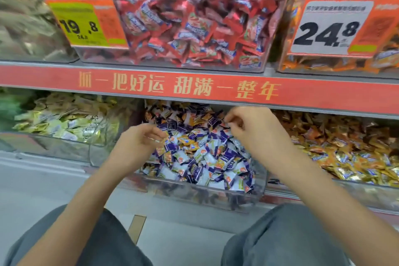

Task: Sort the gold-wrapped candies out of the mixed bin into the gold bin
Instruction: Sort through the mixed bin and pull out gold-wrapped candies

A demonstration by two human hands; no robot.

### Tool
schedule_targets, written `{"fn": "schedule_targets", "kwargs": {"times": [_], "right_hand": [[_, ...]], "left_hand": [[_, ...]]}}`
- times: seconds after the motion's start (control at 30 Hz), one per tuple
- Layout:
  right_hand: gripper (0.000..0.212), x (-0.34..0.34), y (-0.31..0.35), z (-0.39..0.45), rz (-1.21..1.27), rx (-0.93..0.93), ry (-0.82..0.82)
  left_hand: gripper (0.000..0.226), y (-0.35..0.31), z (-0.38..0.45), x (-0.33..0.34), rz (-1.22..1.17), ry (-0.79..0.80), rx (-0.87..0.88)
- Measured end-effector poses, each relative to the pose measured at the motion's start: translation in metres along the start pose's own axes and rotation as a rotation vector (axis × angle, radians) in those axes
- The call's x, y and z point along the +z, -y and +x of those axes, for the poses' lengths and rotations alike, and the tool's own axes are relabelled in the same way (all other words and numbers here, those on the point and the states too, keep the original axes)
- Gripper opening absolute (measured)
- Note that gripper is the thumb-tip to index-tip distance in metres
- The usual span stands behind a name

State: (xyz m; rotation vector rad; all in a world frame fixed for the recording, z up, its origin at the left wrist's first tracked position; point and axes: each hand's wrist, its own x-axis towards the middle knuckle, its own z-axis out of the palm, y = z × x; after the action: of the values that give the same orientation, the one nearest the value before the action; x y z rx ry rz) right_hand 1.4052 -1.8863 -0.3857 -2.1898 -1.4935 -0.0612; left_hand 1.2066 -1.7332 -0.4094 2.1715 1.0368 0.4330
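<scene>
While both hands work over the same heap, the scene reads as follows.

Mixed bin: clear-walled, on the lower shelf, centre. It holds purple, white and orange-gold wrapped candies heaped toward the back.

Gold candies: scattered through the mixed heap, so each has to be picked out singly.

Gold bin: judged to be the bin just right of the mixed bin, filled with gold wrappers. A paler yellow bin stands to the left; which one the task means cannot be told for certain.

Left hand: over the left part of the heap, fingers curled with tips together at the candies. Whether it has a candy pinched cannot be told; blur hides the tips.

Right hand: over the rear right of the heap, fingers bent inward, tips close as if pinching. What it has hold of, if anything, cannot be told.

Reason for the pose: fingertip work suits picking single wrappers from a loose pile.

Edges: the red shelf strip overhangs the rear of the bin, close above the right hand. Bin walls stand between neighbouring bins.

Open room: the front of the mixed bin is open above, so lifting forward and then sideways looks like the free path.
</scene>
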Motion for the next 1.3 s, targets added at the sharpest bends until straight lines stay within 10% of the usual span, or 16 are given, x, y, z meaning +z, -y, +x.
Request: {"fn": "schedule_targets", "kwargs": {"times": [0.13, 0.37, 0.63, 0.87, 1.0, 1.3], "right_hand": [[0.042, 0.038, 0.024, 0.021, -0.033, -0.107, 0.478], [0.066, 0.092, 0.04, 0.072, -0.148, -0.269, 0.707], [0.009, 0.087, 0.035, 0.078, 0.116, -0.143, 0.62], [0.013, 0.077, 0.031, 0.084, 0.346, 0.08, 0.463], [0.017, 0.073, 0.028, 0.08, 0.488, 0.197, 0.34], [0.018, 0.055, 0.038, 0.045, 0.808, 0.351, 0.189]], "left_hand": [[0.021, 0.005, 0.03, 0.007, 0.123, 0.276, 0.06], [0.033, 0.054, 0.032, -0.011, 0.22, 0.362, 0.115], [0.028, 0.076, 0.027, -0.03, 0.121, 0.328, 0.141], [0.035, 0.048, 0.024, -0.003, 0.232, 0.237, 0.489], [0.031, 0.038, 0.028, 0.01, 0.319, 0.476, 0.416], [0.03, 0.031, 0.046, 0.016, 0.295, 0.347, 0.303]]}}
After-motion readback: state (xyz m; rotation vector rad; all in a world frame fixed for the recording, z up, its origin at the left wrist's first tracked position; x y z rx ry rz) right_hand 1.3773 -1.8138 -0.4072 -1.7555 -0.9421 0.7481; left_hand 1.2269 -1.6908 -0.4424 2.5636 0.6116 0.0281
